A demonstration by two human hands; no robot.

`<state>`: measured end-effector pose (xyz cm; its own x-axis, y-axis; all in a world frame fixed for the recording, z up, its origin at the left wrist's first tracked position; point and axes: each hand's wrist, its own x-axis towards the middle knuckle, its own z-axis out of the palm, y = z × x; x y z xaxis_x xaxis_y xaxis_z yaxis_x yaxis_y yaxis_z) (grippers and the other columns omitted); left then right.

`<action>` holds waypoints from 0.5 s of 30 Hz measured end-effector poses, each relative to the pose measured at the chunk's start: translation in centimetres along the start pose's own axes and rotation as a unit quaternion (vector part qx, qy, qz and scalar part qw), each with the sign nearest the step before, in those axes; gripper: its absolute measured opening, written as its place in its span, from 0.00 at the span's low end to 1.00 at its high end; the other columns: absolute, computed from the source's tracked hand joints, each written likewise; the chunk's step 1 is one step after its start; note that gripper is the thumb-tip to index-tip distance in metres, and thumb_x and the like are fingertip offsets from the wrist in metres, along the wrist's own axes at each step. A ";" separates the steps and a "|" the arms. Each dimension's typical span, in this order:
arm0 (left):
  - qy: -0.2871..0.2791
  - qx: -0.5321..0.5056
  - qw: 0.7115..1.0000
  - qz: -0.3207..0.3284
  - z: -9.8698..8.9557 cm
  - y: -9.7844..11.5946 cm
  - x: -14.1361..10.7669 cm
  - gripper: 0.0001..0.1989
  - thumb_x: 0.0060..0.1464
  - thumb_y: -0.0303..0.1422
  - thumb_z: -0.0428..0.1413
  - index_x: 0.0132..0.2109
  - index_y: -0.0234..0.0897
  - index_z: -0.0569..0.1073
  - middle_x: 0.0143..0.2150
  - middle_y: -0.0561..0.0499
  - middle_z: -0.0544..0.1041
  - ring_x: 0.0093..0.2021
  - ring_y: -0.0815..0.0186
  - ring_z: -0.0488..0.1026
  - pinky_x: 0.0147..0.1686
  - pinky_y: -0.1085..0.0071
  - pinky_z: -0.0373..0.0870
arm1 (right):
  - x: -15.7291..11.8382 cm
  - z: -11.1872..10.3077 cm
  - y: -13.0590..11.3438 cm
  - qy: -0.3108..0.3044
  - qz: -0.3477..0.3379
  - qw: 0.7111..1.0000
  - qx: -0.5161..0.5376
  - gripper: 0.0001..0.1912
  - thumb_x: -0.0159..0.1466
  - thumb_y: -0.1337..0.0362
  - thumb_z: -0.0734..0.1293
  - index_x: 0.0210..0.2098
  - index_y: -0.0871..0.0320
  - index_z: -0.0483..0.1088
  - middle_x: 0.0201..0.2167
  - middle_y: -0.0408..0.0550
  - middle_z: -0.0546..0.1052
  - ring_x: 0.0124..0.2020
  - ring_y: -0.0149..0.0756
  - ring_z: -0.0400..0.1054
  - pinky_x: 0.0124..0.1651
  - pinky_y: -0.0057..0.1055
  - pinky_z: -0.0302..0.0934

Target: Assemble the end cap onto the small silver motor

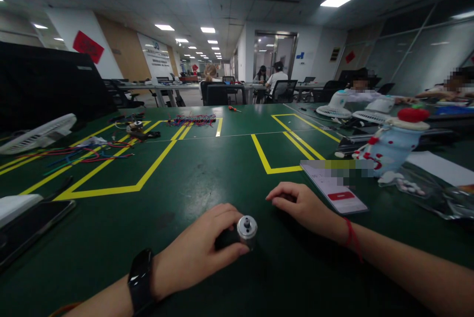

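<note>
My left hand is closed around a small silver electric motor that stands upright on the green table, its shaft end facing up. The thumb and index finger press on the motor's side. To the right and a little farther off, my right hand rests on the table with fingers curled and the thumb against them. What it holds, if anything, is hidden. A phone-like white card with a red patch lies just beyond the right wrist.
Yellow tape marks the green table. Loose wires, a black phone and a white fan part lie left. A screwdriver is farther off. A blue cup, plastic bag and white fans stand right; people sit beyond.
</note>
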<state>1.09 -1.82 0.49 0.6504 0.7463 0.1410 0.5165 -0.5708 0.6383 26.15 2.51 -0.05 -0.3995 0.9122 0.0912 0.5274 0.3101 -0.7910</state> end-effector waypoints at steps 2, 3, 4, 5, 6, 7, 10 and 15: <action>0.000 -0.001 1.000 -0.001 0.0 0.1 0.0 0.08 0.57 0.31 0.57 0.44 0.39 0.69 0.43 0.50 0.72 0.42 0.61 0.68 0.43 0.66 0.64 | -0.1 0.2 -0.2 -0.014 -0.037 0.999 -0.033 0.08 0.62 0.66 0.63 0.38 0.58 0.74 0.37 0.46 0.76 0.38 0.34 0.68 0.41 0.33 0.61; -0.001 -0.001 1.000 -0.001 0.1 0.1 -0.1 0.08 0.57 0.31 0.57 0.44 0.40 0.69 0.43 0.50 0.72 0.42 0.61 0.68 0.43 0.66 0.64 | -0.2 0.3 -0.2 -0.019 -0.055 0.997 -0.048 0.08 0.61 0.67 0.64 0.37 0.57 0.75 0.37 0.46 0.76 0.39 0.34 0.68 0.42 0.33 0.61; -0.001 -0.002 1.000 -0.001 0.1 0.1 -0.1 0.08 0.57 0.31 0.57 0.44 0.40 0.69 0.43 0.50 0.72 0.42 0.61 0.68 0.43 0.66 0.64 | -0.2 0.4 -0.2 -0.020 -0.068 0.996 -0.061 0.08 0.61 0.67 0.64 0.37 0.57 0.75 0.36 0.46 0.75 0.38 0.34 0.68 0.42 0.33 0.61; -0.001 -0.001 1.000 -0.001 0.1 0.1 -0.1 0.08 0.57 0.31 0.57 0.44 0.40 0.69 0.43 0.50 0.71 0.42 0.61 0.68 0.43 0.66 0.64 | -0.2 0.5 -0.2 -0.020 -0.079 0.994 -0.075 0.08 0.61 0.68 0.64 0.37 0.57 0.75 0.36 0.46 0.75 0.37 0.34 0.67 0.41 0.33 0.61; 0.000 -0.001 1.000 -0.001 0.1 0.1 -0.2 0.08 0.57 0.31 0.57 0.44 0.40 0.69 0.43 0.50 0.71 0.42 0.61 0.68 0.43 0.66 0.64 | -0.2 0.5 -0.1 -0.021 -0.088 0.992 -0.087 0.07 0.61 0.68 0.65 0.36 0.57 0.75 0.35 0.46 0.75 0.36 0.33 0.67 0.40 0.33 0.60; 0.001 -0.002 1.000 0.001 0.1 0.1 -0.2 0.09 0.57 0.31 0.57 0.45 0.40 0.69 0.43 0.50 0.71 0.42 0.61 0.68 0.43 0.65 0.64 | -0.1 0.5 -0.1 -0.022 -0.097 0.990 -0.097 0.07 0.60 0.68 0.65 0.35 0.57 0.75 0.34 0.46 0.75 0.36 0.33 0.66 0.39 0.32 0.60; 0.005 -0.005 1.000 0.006 0.1 0.1 -0.2 0.11 0.56 0.31 0.58 0.46 0.41 0.68 0.43 0.51 0.71 0.42 0.61 0.67 0.43 0.66 0.64 | -0.2 0.7 -0.3 -0.016 -0.125 0.988 -0.093 0.07 0.61 0.69 0.64 0.36 0.57 0.75 0.34 0.46 0.74 0.36 0.33 0.66 0.40 0.33 0.60; 0.006 0.000 1.000 0.004 0.2 -0.1 0.0 0.07 0.57 0.31 0.57 0.44 0.39 0.69 0.42 0.51 0.71 0.41 0.62 0.68 0.42 0.66 0.64 | -1.1 2.0 -2.7 0.062 -0.184 0.981 -0.026 0.09 0.59 0.65 0.68 0.41 0.55 0.73 0.42 0.48 0.70 0.46 0.36 0.64 0.50 0.36 0.59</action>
<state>1.16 -1.84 0.25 0.6487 0.7451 0.1550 0.5106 -0.5771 0.6374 23.66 0.10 0.76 -0.4771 0.7601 0.4411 0.4029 0.6352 -0.6589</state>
